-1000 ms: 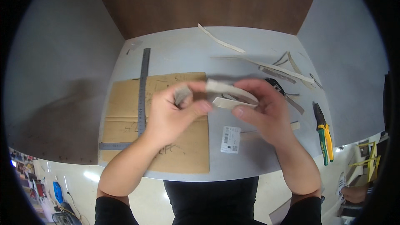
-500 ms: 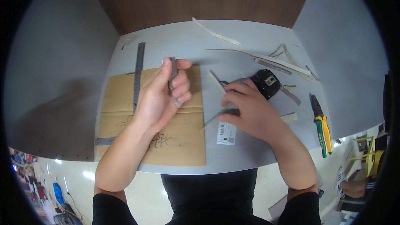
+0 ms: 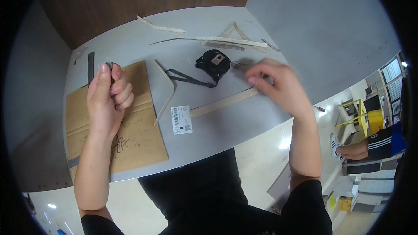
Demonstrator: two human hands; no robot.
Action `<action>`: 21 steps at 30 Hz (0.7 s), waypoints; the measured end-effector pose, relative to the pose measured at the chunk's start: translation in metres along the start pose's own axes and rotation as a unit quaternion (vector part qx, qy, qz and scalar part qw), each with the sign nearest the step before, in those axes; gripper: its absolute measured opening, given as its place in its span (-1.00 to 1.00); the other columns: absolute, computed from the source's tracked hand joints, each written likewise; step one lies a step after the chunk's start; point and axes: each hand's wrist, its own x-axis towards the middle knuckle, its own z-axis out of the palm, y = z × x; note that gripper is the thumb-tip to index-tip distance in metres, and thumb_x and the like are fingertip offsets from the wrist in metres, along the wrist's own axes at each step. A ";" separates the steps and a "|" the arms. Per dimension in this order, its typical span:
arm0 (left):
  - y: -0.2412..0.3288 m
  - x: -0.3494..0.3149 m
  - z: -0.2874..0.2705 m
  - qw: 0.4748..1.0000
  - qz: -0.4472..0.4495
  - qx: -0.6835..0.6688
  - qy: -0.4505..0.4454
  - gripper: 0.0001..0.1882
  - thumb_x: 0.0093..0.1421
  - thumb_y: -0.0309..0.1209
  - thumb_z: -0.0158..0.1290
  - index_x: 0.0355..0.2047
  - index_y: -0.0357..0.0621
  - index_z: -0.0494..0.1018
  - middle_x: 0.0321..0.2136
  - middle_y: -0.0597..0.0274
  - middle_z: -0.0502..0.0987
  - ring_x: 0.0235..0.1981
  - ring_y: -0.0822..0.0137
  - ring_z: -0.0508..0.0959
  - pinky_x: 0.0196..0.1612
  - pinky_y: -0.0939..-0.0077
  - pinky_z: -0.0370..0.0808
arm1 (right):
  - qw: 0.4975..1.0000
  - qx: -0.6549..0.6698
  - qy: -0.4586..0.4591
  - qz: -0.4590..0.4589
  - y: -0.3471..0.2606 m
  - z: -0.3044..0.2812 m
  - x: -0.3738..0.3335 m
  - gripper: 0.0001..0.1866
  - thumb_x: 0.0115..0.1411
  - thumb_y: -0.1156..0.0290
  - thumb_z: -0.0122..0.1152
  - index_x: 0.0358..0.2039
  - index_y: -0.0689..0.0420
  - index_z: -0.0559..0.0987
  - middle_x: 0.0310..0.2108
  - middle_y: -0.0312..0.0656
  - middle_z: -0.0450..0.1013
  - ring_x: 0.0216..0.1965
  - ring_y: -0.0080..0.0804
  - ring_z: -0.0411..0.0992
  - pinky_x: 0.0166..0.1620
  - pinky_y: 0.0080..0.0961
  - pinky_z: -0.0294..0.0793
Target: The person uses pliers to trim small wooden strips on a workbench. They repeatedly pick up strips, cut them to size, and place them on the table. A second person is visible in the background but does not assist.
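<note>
My left hand (image 3: pixel 109 95) is raised above a brown cardboard sheet (image 3: pixel 146 139). Its fingers are curled and the thumb presses on a flat grey piece (image 3: pixel 109 65), only the end of which shows. My right hand (image 3: pixel 281 82) hovers over the right part of the table, slightly blurred, with loosely bent fingers and nothing visible in them. Nearest to it are a short grey strip (image 3: pixel 241 64) and the end of a long beige strip (image 3: pixel 224 103). To its left lies a black tape measure (image 3: pixel 215 63) with a wrist strap (image 3: pixel 187 77).
A dark ruler (image 3: pixel 90 67) lies partly behind my left hand. A white label (image 3: pixel 181 119) and a bent thin strip (image 3: pixel 170 91) lie mid-table. Pale strips (image 3: pixel 213 40) lie farther back. Grey panels (image 3: pixel 318 30) wall the table. Another person's leg (image 3: pixel 352 149) shows at right.
The view has swung to the right. My right hand has moved off the tape measure to the right, uncovering it. My left hand stays closed. The green-and-yellow pliers no longer show.
</note>
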 end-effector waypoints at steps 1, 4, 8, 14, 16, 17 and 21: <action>-0.001 0.000 0.002 1.000 -0.003 -0.004 -0.003 -0.67 0.43 -0.12 -0.28 -0.39 -0.04 0.23 -0.64 0.52 0.02 -0.69 0.63 -0.06 -0.65 0.67 -0.09 | 1.000 -0.017 -0.001 0.001 0.001 0.003 -0.008 -0.79 0.10 0.49 0.25 -0.22 0.18 0.57 -0.25 -0.15 0.46 -0.28 -0.28 0.44 -0.19 -0.42 0.44; -0.007 0.002 0.008 1.000 -0.011 -0.010 -0.014 -0.67 0.43 -0.11 -0.29 -0.39 -0.04 0.23 -0.64 0.51 0.02 -0.69 0.62 -0.06 -0.64 0.66 -0.09 | 0.997 -0.074 0.022 -0.019 0.012 0.018 -0.029 -0.81 0.08 0.46 0.26 -0.26 0.18 0.58 -0.23 -0.12 0.45 -0.21 -0.15 0.44 -0.12 -0.39 0.45; -0.007 -0.005 0.007 1.000 -0.020 0.006 -0.012 -0.66 0.42 -0.10 -0.27 -0.39 -0.03 0.23 -0.64 0.51 0.02 -0.68 0.61 -0.05 -0.64 0.65 -0.08 | 0.996 -0.076 0.044 -0.029 0.016 0.035 -0.039 -0.77 0.04 0.45 0.29 -0.24 0.16 0.59 -0.25 -0.14 0.44 -0.15 -0.15 0.41 -0.08 -0.36 0.43; -0.007 -0.005 0.006 1.000 -0.018 0.011 -0.019 -0.65 0.41 -0.07 -0.25 -0.39 -0.04 0.23 -0.64 0.51 0.04 -0.68 0.61 -0.04 -0.63 0.65 -0.08 | 0.988 -0.038 0.146 0.029 0.018 0.025 -0.020 -0.86 0.09 0.50 0.21 -0.30 0.19 0.58 -0.29 -0.08 0.46 -0.19 -0.11 0.43 -0.10 -0.32 0.43; -0.008 -0.005 0.006 1.000 -0.016 0.014 -0.019 -0.65 0.41 -0.07 -0.24 -0.39 -0.04 0.23 -0.64 0.50 0.04 -0.68 0.60 -0.04 -0.63 0.65 -0.07 | 0.983 -0.049 0.174 0.034 0.034 0.025 0.001 -0.84 0.11 0.49 0.18 -0.27 0.19 0.59 -0.28 -0.04 0.48 -0.17 -0.05 0.44 -0.10 -0.28 0.43; -0.009 -0.005 0.005 0.999 -0.020 0.003 -0.030 -0.66 0.41 -0.08 -0.25 -0.39 -0.04 0.23 -0.63 0.49 0.05 -0.68 0.60 -0.03 -0.62 0.65 -0.07 | 0.981 -0.059 0.183 0.037 0.042 0.025 0.012 -0.82 0.11 0.47 0.18 -0.26 0.19 0.59 -0.27 -0.03 0.48 -0.17 -0.03 0.44 -0.09 -0.27 0.43; -0.012 -0.003 0.007 0.999 -0.024 0.015 -0.022 -0.66 0.41 -0.09 -0.24 -0.39 -0.03 0.23 -0.63 0.49 0.06 -0.68 0.60 -0.03 -0.62 0.65 -0.06 | 0.964 -0.093 0.243 0.061 0.070 0.038 0.051 -0.78 0.14 0.37 0.17 -0.23 0.19 0.59 -0.23 0.01 0.50 -0.16 0.01 0.46 -0.08 -0.25 0.44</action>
